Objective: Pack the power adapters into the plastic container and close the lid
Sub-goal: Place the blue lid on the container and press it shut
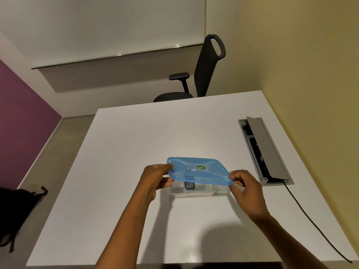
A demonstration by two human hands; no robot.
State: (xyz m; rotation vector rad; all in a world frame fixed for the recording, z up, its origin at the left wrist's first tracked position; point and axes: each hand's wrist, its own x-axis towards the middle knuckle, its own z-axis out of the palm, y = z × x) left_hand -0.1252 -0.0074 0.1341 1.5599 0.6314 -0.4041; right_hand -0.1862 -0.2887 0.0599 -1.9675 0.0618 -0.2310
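lid: one blue plastic lid, held flat and a bit tilted just above the container, not seated yet

container: one clear plastic container sitting on the white tabletop, mostly hidden under the lid

adapters: I can only make out one dark adapter through the gap at the near edge. Could be more under there, can't tell from where I'm standing

left hand: left hand is pinched closed on the lid's left short edge, thumb on top, fingers curled under

right hand: right hand is doing the same thing on the right corner, fingertips nipped onto the rim, rest of the hand loose

how it'll handle: looks light and thin, the kind of lid that flexes if you squeeze it, so holding it by both ends like this seems sensible to me. Smooth plastic, probably a little slippery. I'd guess the rim needs pressing down all the way round to snap shut, and the container is light enough to skid on that smooth top if you push from one side only

where things stand: packing looks done or nearly, closing is what's left

other stuff: one black office chair at the far side, one open cable hatch on the right with one black cable running off toward the near edge, one dark bag on the floor to the left
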